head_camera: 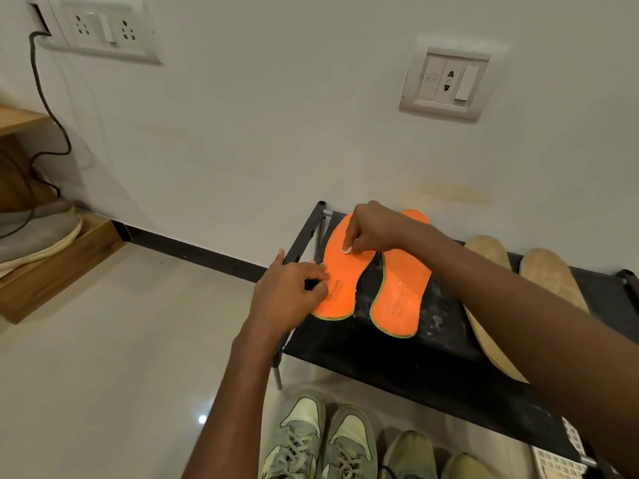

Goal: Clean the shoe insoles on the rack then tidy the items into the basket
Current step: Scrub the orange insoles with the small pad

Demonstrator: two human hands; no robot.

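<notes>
We have the black rack (397, 347) against the wall, its top shelf carrying four insoles. Two orange insoles lie side by side at the left end, toes toward the wall and heels toward us; two tan insoles (549, 271) lie further right, partly behind our right forearm. The left orange insole (340, 271) is the one in hand, its long axis running away from us, the right orange insole (401, 295) just beside it. Our left hand (287, 292) lies flat on the heel end, fingers spread and pinning it, gripping nothing. Our right hand (371, 229) is over the toe half, fingers pinched on a small white pad (346, 249) that touches the insole. We judge the next wipe runs heelward along that axis. Four shoes (325, 440) stand on the floor below. A white lattice piece (567, 458), perhaps the basket, shows at the lower right.
</notes>
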